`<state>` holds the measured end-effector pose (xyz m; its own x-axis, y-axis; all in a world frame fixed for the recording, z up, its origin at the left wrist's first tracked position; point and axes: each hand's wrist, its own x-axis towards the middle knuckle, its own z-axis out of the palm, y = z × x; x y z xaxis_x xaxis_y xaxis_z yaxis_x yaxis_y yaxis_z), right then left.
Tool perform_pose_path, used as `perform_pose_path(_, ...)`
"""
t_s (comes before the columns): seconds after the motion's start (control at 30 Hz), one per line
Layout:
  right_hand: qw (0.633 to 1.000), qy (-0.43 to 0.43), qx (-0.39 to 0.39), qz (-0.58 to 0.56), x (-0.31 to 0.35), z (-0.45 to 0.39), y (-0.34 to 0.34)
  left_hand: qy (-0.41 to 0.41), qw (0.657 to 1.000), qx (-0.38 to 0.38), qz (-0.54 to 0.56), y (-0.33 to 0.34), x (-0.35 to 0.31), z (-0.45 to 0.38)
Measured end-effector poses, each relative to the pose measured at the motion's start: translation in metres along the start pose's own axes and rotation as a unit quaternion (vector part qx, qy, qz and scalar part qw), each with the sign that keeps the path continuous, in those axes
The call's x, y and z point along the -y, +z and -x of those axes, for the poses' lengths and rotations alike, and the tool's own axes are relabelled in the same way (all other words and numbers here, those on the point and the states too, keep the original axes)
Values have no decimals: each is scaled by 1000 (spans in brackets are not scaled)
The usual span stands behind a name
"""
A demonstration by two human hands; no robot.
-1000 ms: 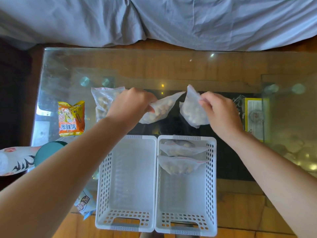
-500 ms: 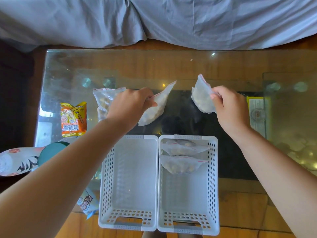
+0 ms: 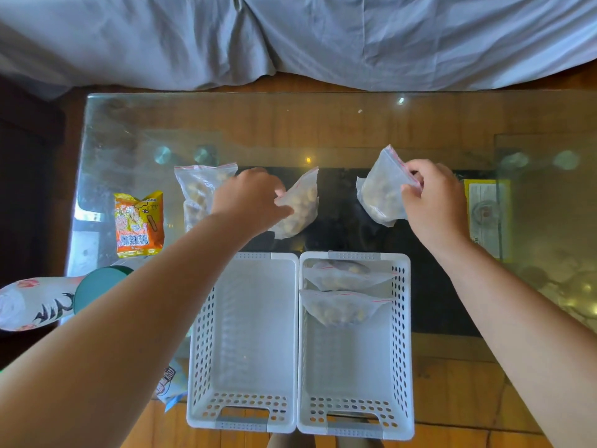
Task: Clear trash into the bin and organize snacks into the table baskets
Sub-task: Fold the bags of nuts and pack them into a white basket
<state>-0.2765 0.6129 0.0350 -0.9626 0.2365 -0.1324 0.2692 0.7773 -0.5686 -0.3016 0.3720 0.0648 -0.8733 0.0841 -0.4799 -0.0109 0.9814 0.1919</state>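
Note:
Two white perforated baskets stand side by side at the near edge of the glass table. The left basket [image 3: 245, 344] holds nothing; the right basket [image 3: 402, 344] holds two clear zip bags of nuts [image 3: 339, 295] at its far end. My left hand [image 3: 250, 200] grips a clear zip bag of nuts [image 3: 300, 205] just beyond the left basket. My right hand [image 3: 431, 195] pinches the red-striped top of another clear nut bag [image 3: 379, 189], lifted beyond the right basket. A third clear bag [image 3: 197, 189] lies flat to the left, partly behind my left hand.
An orange snack packet [image 3: 139, 224] lies at the table's left. A teal round lid [image 3: 97, 286] and a patterned object [image 3: 29, 302] sit at the left edge. A blue-white wrapper [image 3: 172, 386] peeks under my left forearm. A yellow card [image 3: 487, 215] lies under the glass on the right.
My right hand has carried its bag farther right and up, away from the left one. My left hand keeps its bag, turned more upright.

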Motion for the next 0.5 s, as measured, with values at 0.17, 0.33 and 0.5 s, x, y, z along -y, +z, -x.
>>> perform_pose_path(0.17,995,-45,86,14,10,7,14,-136,982,-35,130,7,-3,-8)
perform_pose_path(0.33,992,110,-54,-34,-4,-11,2,-108,986,-5,125,17,-16,5)
perform_pose_path(0.5,999,-3,3,-53,9,1,-12,-67,990,-53,114,3,-9,6)
